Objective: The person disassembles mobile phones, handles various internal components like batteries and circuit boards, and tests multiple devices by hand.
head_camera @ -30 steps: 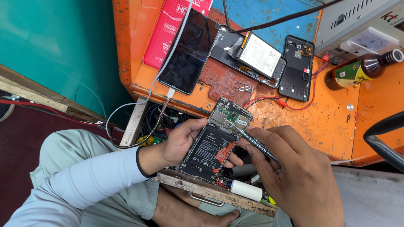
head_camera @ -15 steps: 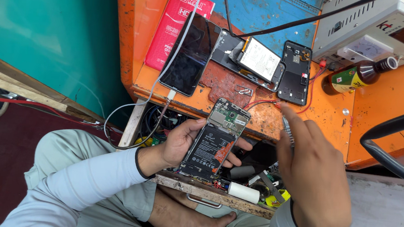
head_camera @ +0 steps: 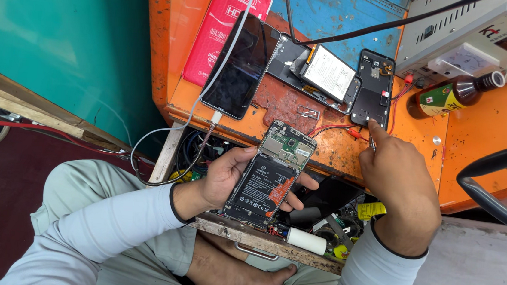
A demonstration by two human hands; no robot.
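Note:
My left hand (head_camera: 227, 175) grips an opened phone (head_camera: 270, 174) with its back off, showing the black battery and the green circuit board, held over my lap. My right hand (head_camera: 397, 175) is closed around a thin metal tool (head_camera: 372, 143), its tip pointing at the orange bench (head_camera: 496, 119) near a black phone back cover (head_camera: 373, 88). The tool is mostly hidden by my fingers.
On the bench lie a black phone (head_camera: 238, 69) plugged into a white cable, a red packet (head_camera: 220, 28), another opened phone with a white battery (head_camera: 322, 72), a brown bottle (head_camera: 450, 94) and a grey power supply (head_camera: 484, 40). A wooden tray of parts (head_camera: 294, 236) rests on my lap.
My right hand has left the opened phone and moved up and to the right onto the bench with the tool. My left hand still holds the phone in place.

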